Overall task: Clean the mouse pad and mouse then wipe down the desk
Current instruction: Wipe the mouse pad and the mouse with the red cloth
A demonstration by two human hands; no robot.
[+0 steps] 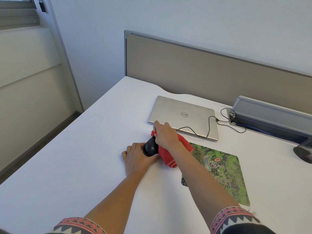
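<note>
A black mouse (150, 148) sits on the white desk (84, 149), left of the green patterned mouse pad (222, 173). My left hand (136, 157) grips the mouse from its near left side. My right hand (164, 133) holds a red cloth (166, 155) and presses it against the mouse's far right side. The cloth trails back toward me under my right wrist, and its far edge reaches the mouse pad's corner. The cloth and my fingers hide part of the mouse.
A closed silver laptop (184, 115) lies just behind my hands, with a black cable (209, 125) running across it to a cable tray (270, 119) at the right. A beige partition (202, 68) lines the desk's back edge. A dark object (303, 152) sits at the far right.
</note>
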